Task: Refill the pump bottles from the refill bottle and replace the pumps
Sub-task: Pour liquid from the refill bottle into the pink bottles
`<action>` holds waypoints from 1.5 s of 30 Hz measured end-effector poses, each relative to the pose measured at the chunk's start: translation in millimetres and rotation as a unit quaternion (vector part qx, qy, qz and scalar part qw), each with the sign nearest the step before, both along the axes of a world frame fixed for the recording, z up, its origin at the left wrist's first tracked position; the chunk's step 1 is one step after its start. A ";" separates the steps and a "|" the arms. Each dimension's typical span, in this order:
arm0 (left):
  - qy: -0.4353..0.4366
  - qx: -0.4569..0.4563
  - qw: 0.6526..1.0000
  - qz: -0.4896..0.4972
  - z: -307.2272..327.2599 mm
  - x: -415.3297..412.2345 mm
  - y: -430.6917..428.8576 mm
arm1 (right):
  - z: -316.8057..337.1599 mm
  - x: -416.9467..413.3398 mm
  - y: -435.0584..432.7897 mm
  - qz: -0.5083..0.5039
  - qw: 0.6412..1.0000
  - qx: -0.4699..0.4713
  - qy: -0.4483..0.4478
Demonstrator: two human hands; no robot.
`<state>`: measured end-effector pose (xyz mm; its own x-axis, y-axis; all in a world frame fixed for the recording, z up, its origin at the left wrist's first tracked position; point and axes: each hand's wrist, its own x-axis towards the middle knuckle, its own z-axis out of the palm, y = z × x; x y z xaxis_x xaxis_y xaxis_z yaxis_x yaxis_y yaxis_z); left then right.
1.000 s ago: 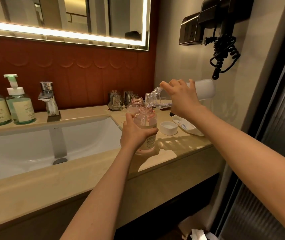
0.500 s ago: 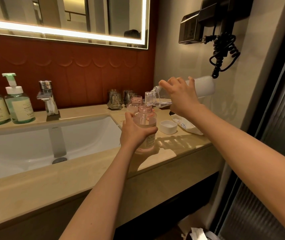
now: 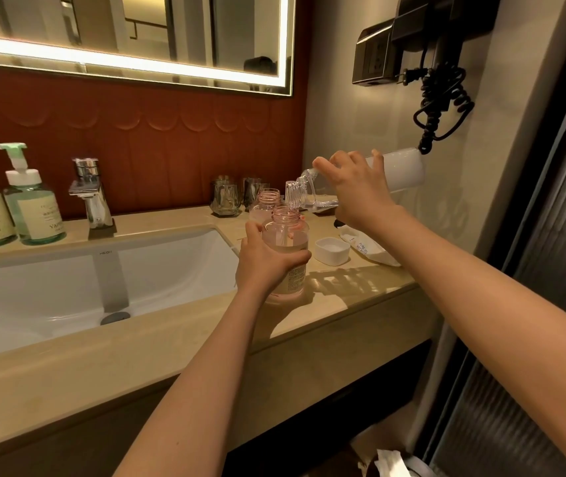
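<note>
Clear pink pump bottle (image 3: pixel 286 237): pumpless, in left grip (image 3: pixel 264 263).
Clear plastic refill bottle (image 3: pixel 314 196): tipped over it, in right grip (image 3: pixel 357 191).

Beige countertop (image 3: pixel 68 373) w/ sink (image 3: pixel 33 290). Back L: two green pump bottles (image 3: pixel 35 208), faucet (image 3: pixel 90 197). R: glass tumblers (image 3: pixel 225 199), open pink bottle (image 3: pixel 267 201), white cap (image 3: pixel 332 250), sachet (image 3: pixel 367 249).

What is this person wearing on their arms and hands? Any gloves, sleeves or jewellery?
Nothing shows. The left hand and right hand are bare: no gloves, no rings visible on the fingers. The left forearm and right forearm are bare too, with no sleeve, watch or bracelet as far as the picture reaches.
</note>
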<state>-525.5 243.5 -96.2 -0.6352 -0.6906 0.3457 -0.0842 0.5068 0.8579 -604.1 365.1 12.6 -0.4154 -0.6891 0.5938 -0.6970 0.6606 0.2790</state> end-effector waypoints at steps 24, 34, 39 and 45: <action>0.006 -0.004 1.000 0.000 0.9 1.5 1.4 | 2.8 0.8 -1.8 0.005 1.000 0.002 0.017; 0.004 -0.002 1.000 -0.002 1.5 1.5 0.9 | 5.2 3.0 -2.6 0.010 1.000 0.007 0.027; -0.001 -0.003 1.000 -0.001 1.0 1.1 0.2 | 6.4 4.0 -2.3 0.011 0.999 0.013 0.036; 0.001 -0.003 1.000 -0.003 1.0 1.8 0.7 | 6.6 2.4 -3.5 0.014 0.998 0.019 0.052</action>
<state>-523.7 244.2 -95.2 -0.6384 -0.6851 0.3509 -0.0789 0.5118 0.8555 -601.7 361.6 19.2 -0.3344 -0.7225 0.6052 -0.6806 0.6293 0.3752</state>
